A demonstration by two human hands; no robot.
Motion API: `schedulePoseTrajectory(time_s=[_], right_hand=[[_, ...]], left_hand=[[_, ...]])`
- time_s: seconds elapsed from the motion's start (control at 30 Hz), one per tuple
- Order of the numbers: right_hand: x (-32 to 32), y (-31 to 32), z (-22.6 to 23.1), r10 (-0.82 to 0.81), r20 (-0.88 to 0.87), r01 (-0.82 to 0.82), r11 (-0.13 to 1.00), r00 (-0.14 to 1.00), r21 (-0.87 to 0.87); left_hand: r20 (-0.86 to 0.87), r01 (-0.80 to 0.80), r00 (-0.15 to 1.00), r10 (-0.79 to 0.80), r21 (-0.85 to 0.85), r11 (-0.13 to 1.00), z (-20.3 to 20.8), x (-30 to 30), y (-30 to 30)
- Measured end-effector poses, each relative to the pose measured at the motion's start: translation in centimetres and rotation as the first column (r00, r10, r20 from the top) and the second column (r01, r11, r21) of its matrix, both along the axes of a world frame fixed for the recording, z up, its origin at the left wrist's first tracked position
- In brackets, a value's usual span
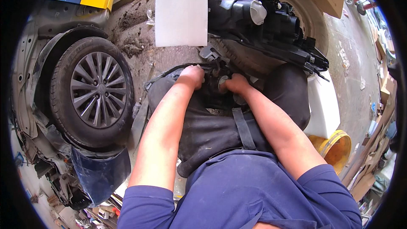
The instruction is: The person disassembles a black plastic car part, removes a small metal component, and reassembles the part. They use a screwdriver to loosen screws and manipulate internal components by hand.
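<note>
Carefully now: both your hands are on the black part point(214, 93), which sits between your knees, right under your grip. Your left hand point(193, 76) is curled at its far left edge, with the fingers tucked in. I can't tell if they pinch something or just press down. Your right hand point(237, 84) is bent in from the other side, thumb and fingers near a small pale round piece point(222, 80). I can't tell if that piece is held tight or only touched.

What could go wrong? The black part looks bumpy, and your legs point(290, 97) seem to be all that props it up. If one hand pushes harder than the other, it could tip or slide down between your knees. If your right fingers slip, the pale piece could drop into the dark gaps, where it would be hard to find. Pulling too hard on a stuck bit could snap it, or make your hand jump and get scraped.

Look past your right hand too. The big black lamp case point(271, 29) is close by, seeming to lie over a tyre point(316, 21). A bump from your right knee could knock it. Just ahead of your hands is a little grey box point(208, 53); a fast reach could shove it away. The loose strap point(243, 129) nearer your belly might snag.
</note>
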State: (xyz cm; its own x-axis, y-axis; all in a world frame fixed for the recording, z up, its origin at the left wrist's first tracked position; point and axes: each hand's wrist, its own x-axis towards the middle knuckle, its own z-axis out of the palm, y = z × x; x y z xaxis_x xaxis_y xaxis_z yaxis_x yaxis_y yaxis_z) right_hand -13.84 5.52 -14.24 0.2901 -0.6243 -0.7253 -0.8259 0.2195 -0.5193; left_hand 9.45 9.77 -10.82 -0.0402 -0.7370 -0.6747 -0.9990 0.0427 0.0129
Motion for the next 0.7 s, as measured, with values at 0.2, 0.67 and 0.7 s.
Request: schedulePoseTrajectory(time_s=[0.2, 0.67, 0.7], right_hand=[[0.1, 0.3, -0.4, 0.124, -0.044, -0.129, 0.983, 0.991, -0.133], [-0.4, -0.3, 1.0, 0.146, 0.046, -0.138, 0.981, 0.988, -0.138], [-0.5, -0.2, 1.2, 0.160, 0.053, -0.150, 0.977, 0.986, -0.152]], left_hand=[[-0.022, 0.077, 0.997, -0.075, 0.104, 0.992, 0.4, 0.4, -0.8], [-0.048, 0.005, 0.999, -0.002, 0.074, 0.997, 1.0, 1.0, -0.6], [-0.046, -0.008, 0.999, 0.011, 0.073, 0.997, 1.1, 1.0, -0.5]])
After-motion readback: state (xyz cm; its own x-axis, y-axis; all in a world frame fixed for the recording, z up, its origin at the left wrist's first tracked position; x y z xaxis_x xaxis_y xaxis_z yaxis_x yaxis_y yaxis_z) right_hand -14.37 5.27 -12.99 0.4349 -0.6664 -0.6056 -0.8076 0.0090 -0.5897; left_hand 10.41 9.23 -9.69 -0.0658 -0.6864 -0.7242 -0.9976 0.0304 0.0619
